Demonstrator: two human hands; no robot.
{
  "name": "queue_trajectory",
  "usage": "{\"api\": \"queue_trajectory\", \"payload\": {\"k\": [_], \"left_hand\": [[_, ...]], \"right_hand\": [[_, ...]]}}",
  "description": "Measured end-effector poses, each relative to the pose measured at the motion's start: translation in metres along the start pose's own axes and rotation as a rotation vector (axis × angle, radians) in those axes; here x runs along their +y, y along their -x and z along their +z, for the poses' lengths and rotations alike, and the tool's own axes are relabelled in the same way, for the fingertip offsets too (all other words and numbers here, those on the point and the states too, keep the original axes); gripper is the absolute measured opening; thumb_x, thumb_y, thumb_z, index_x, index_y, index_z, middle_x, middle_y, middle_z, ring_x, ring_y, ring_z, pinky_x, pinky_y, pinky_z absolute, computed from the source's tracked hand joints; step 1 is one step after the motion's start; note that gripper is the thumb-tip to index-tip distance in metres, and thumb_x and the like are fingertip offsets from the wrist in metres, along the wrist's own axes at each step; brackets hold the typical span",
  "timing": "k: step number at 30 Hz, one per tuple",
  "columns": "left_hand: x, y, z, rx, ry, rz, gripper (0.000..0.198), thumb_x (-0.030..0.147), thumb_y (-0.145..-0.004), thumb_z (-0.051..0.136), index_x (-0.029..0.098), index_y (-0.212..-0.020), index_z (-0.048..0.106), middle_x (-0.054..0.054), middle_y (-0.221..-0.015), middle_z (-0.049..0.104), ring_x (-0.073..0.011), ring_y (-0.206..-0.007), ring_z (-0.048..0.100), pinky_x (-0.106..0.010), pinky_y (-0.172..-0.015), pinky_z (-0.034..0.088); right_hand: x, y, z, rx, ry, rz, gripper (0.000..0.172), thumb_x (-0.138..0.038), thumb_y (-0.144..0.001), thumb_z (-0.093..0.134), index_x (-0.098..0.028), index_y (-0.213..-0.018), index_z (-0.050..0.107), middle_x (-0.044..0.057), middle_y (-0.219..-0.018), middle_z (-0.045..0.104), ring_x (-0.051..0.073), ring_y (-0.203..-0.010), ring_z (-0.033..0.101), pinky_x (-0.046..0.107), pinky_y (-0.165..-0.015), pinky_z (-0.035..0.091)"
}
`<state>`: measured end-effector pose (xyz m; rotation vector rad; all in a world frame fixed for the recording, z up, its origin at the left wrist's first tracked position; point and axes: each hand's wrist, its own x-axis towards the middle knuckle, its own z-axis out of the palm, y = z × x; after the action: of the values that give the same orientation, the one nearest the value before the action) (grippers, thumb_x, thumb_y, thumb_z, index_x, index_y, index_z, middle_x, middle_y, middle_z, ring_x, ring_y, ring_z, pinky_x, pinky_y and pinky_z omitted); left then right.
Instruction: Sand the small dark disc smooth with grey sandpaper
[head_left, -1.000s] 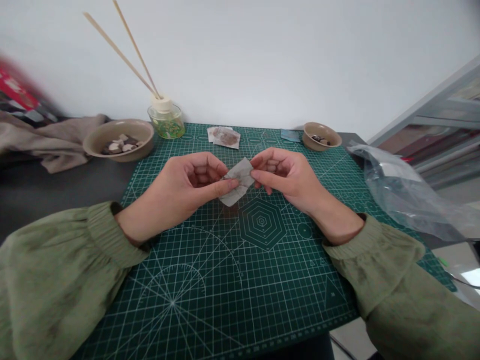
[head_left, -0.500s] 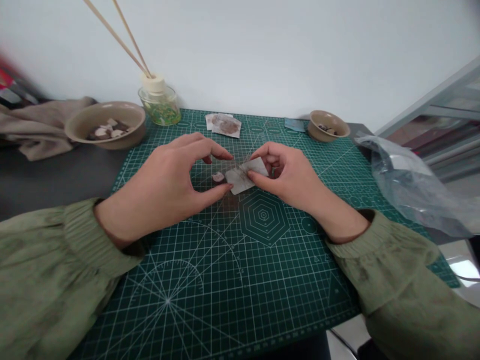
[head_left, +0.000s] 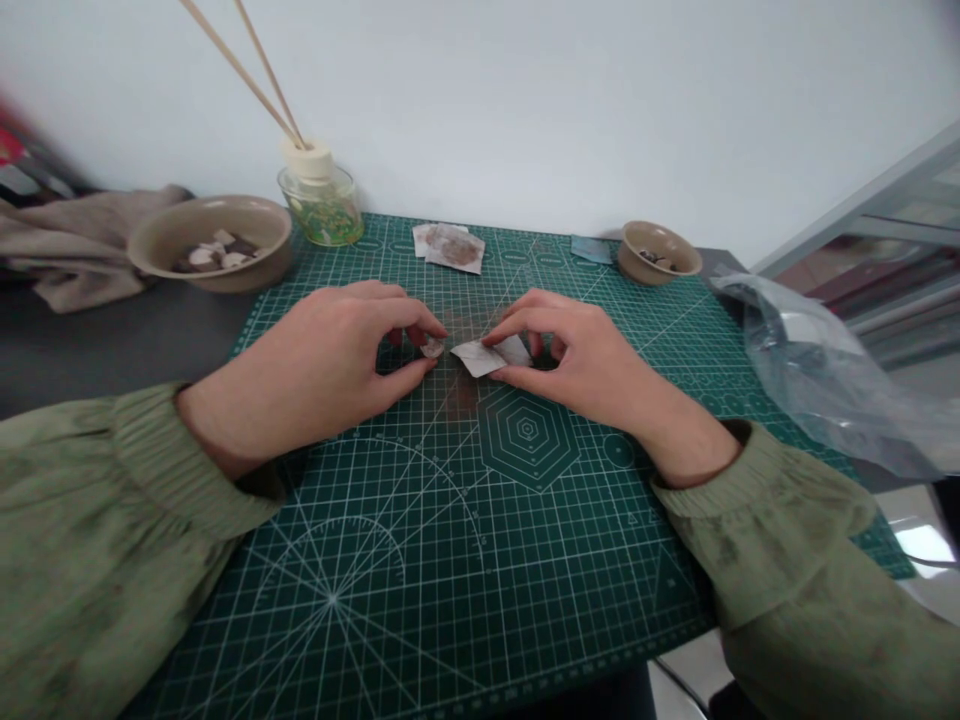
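My left hand (head_left: 341, 360) closes thumb and fingers on a small pale piece with a darker side (head_left: 433, 347), low over the green cutting mat (head_left: 570, 540). What the piece is made of, I cannot tell. Just to its right, a creased, whitish piece of sandpaper (head_left: 480, 358) is held in my right hand (head_left: 574, 345), with the index finger on top and the thumb at the near edge. A narrow gap separates the small piece from the sandpaper. Brownish dust marks the mat beneath and between the hands.
Two more stained sheets (head_left: 454, 247) lie at the mat's back edge. A larger bowl (head_left: 214, 240) with pale and dark pieces stands left, beside a reed diffuser (head_left: 319, 195) and a cloth (head_left: 90, 250). At right are a smaller bowl (head_left: 656, 252), a blue scrap (head_left: 592, 249) and a plastic bag (head_left: 817, 370).
My left hand has let go of the sandpaper's edge and taken hold of the small piece that lay beside it. The sandpaper has bent and tilted in my right hand.
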<state>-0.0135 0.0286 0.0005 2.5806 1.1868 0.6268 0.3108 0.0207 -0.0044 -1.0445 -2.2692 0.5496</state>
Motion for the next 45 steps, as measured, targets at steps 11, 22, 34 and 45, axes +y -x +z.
{"api": "queue_trajectory", "payload": {"k": [11,22,34,45], "left_hand": [[0.010,0.002,-0.001,0.021,0.084,0.332,0.033,0.036,-0.124,0.073,0.025,-0.151,0.089,-0.014,-0.155,0.093,-0.0357,-0.146,0.089,-0.053,-0.132,0.070],[-0.012,0.003,0.002,0.030,-0.058,0.143,0.033,0.042,-0.121,0.068,0.024,-0.130,0.094,-0.013,-0.128,0.091,-0.0354,-0.115,0.089,-0.050,-0.106,0.074],[0.009,0.007,0.001,0.280,0.044,0.144,0.035,0.034,-0.122,0.079,0.024,-0.155,0.084,-0.006,-0.123,0.097,-0.0262,-0.102,0.094,-0.039,-0.104,0.078],[0.022,0.011,0.009,0.294,0.134,0.268,0.004,0.033,-0.127,0.083,0.029,-0.128,0.084,0.001,-0.110,0.097,-0.0201,-0.095,0.096,-0.029,-0.095,0.076]], "right_hand": [[0.000,0.002,-0.001,0.105,-0.167,-0.211,0.040,-0.002,-0.113,0.066,-0.027,-0.124,0.096,0.006,-0.131,0.097,0.029,-0.124,0.092,0.047,-0.113,0.073],[0.001,0.001,0.000,-0.136,-0.192,-0.137,0.029,-0.013,-0.117,0.091,-0.028,-0.141,0.095,0.006,-0.140,0.099,0.029,-0.133,0.093,0.046,-0.120,0.072],[-0.001,0.002,0.002,0.007,-0.176,-0.094,0.034,-0.026,-0.101,0.116,-0.027,-0.128,0.096,0.007,-0.127,0.097,0.033,-0.119,0.091,0.047,-0.106,0.073],[-0.019,-0.002,0.015,0.102,-0.421,-0.015,0.026,-0.043,-0.113,0.108,-0.026,-0.128,0.095,0.006,-0.122,0.099,0.027,-0.110,0.096,0.041,-0.101,0.079]]}}
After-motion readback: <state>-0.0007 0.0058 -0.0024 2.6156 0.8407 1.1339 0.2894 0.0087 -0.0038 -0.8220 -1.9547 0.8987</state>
